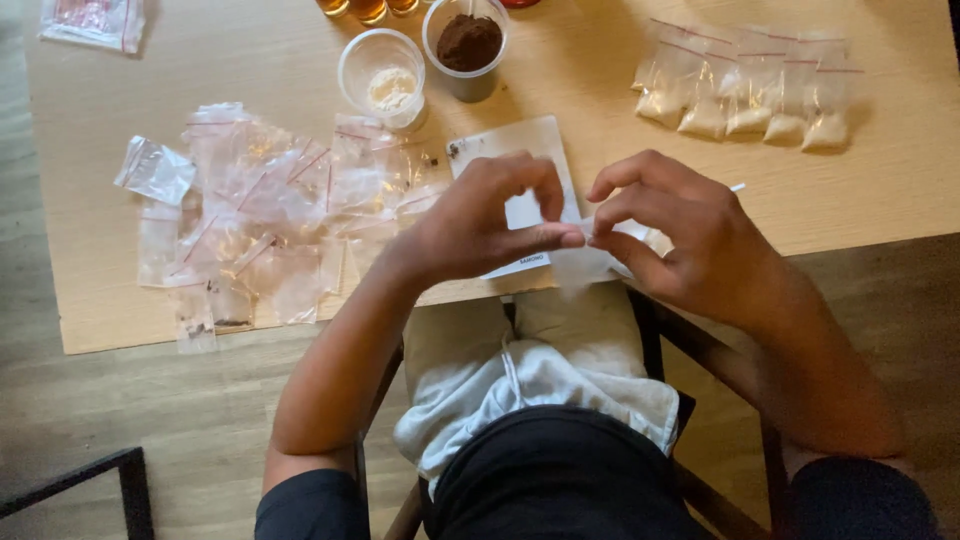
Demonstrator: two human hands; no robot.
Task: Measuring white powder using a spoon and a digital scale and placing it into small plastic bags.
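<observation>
A: What does the surface look like?

B: A pale wood table seen from above, its near edge running across the middle of the view. Below it is a grey-brown plank floor. The person sits on a dark chair, with a white cloth in the lap.

A: Where are the hands?

B: Both meet over the near edge. The left hand and right hand pinch a small clear bag between thumbs and fingertips, closed on its top edge. The bag hangs just past the table edge, above the lap.

A: What lies on the table?

B: To the left, a loose heap of empty clear bags with red strips. Under the left hand, a white scale. Behind it, a clear cup of pale powder beside a cup of brown powder. Far right, a row of filled bags holding pale powder, well apart from the hands. One more bag sits at the far left corner.

A: Anything else in the room?

B: A dark frame at the bottom left, on the floor.
</observation>
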